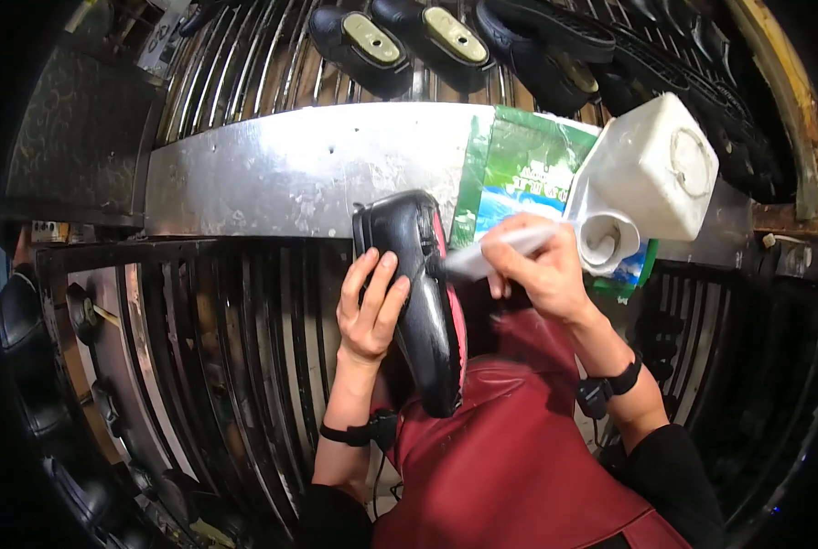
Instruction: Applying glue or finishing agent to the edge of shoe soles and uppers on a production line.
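A black leather shoe [418, 293] hangs over the front edge of the metal bench, its toe pointing down toward me. Its pink-red underside [450, 302] faces right. My left hand [370, 306] is closed on the upper from the left side, fingers laid across the leather. Between the fingers and thumb of my right hand [539, 270] is a flat, whitish brush-like tool [482, 258], smeared by motion. Its tip meets or nearly meets the edge of the shoe's underside; I cannot tell which.
A white plastic jug [647, 165] and a white cup-like opening [608, 242] rest on a green and blue bag [532, 156] on the metal bench [272, 174]. Behind, black shoes [359, 50] stand on a slatted rack. More shoes [38, 320] are at left. A red apron [500, 457] covers my lap.
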A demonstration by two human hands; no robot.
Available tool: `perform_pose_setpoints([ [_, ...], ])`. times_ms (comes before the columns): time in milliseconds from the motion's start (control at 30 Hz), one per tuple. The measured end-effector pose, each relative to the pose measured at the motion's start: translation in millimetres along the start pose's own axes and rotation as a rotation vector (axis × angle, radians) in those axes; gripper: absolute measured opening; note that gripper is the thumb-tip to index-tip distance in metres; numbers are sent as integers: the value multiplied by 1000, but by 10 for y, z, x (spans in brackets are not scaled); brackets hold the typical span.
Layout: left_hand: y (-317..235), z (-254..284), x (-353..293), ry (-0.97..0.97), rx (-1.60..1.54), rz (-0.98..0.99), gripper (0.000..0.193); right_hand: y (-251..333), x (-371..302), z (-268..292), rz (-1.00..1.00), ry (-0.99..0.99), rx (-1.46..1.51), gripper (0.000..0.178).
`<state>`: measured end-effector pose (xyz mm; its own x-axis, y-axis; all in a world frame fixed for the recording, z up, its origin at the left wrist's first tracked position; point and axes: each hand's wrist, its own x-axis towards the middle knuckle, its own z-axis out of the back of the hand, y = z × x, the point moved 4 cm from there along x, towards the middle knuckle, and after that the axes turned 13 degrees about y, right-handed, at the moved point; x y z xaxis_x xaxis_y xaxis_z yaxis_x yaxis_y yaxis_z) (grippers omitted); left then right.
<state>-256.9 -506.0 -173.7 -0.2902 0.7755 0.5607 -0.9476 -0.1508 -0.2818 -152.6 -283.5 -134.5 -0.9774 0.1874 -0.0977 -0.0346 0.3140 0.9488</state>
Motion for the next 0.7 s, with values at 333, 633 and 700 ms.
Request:
perform_pose_setpoints([
  [333, -52, 80, 144, 18, 9, 14, 30, 505, -1106, -652, 434, 453, -505, 19],
  [633, -178, 136, 271, 85, 19, 79, 39, 454, -738, -217, 45, -84, 99, 12],
  [700, -203, 162, 314, 102, 30, 104, 40, 519, -775, -255, 113, -18, -19, 11],
])
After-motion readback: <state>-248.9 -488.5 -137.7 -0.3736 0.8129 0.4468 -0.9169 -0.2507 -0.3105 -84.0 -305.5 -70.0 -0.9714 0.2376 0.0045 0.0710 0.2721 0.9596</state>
